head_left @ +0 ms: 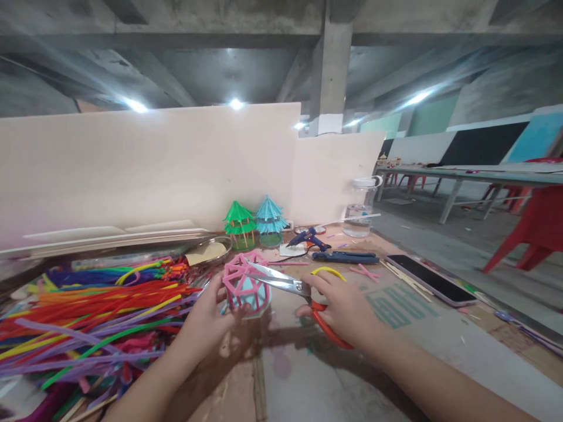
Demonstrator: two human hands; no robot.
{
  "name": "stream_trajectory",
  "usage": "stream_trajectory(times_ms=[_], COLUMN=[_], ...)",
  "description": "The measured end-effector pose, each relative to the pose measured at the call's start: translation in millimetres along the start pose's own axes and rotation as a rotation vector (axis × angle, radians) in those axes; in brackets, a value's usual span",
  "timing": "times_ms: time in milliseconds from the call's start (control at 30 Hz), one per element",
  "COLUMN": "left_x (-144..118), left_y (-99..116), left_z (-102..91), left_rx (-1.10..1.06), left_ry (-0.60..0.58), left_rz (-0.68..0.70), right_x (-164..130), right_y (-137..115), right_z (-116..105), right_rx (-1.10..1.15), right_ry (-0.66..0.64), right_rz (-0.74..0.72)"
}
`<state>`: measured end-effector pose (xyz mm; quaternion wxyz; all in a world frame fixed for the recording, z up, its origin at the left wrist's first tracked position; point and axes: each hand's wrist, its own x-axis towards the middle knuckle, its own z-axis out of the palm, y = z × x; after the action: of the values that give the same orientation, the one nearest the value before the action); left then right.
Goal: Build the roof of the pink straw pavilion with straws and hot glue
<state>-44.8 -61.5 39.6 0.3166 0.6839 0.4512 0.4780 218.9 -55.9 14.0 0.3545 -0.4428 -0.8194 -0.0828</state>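
Note:
My left hand (210, 319) holds a small pink and light-blue pipe-cleaner dome model (244, 285) just above the cardboard-covered table (308, 375). My right hand (341, 308) grips orange-handled scissors (290, 287). Their steel blades point left and reach the top of the pink model. A yellow pipe-cleaner loop (328, 271) lies just behind my right hand.
A big heap of coloured pipe cleaners (88, 316) fills the left side. Green (240, 225) and blue (269, 221) little pavilions stand at the back by a white board. A blue glue gun (310, 238), a dark tool (345, 257), a phone (428, 278), a plastic jar (361, 206) and red chairs (534, 231) are to the right.

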Motion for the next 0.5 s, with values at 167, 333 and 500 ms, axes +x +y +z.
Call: stream_trajectory(times_ms=[167, 333, 500], left_x=[1.2, 1.5, 3.0], left_y=[-0.9, 4.3, 5.5], left_z=[-0.1, 1.5, 1.1], left_rx=[0.042, 0.012, -0.002], left_ry=[0.019, 0.019, 0.035], left_rz=[0.03, 0.0, -0.038], right_x=[0.7, 1.5, 2.2], right_y=[1.4, 0.4, 0.4], right_z=[-0.8, -5.6, -5.9], right_rx=[-0.012, -0.01, 0.057], right_ry=[0.013, -0.043, -0.09], right_rz=[-0.021, 0.009, 0.121])
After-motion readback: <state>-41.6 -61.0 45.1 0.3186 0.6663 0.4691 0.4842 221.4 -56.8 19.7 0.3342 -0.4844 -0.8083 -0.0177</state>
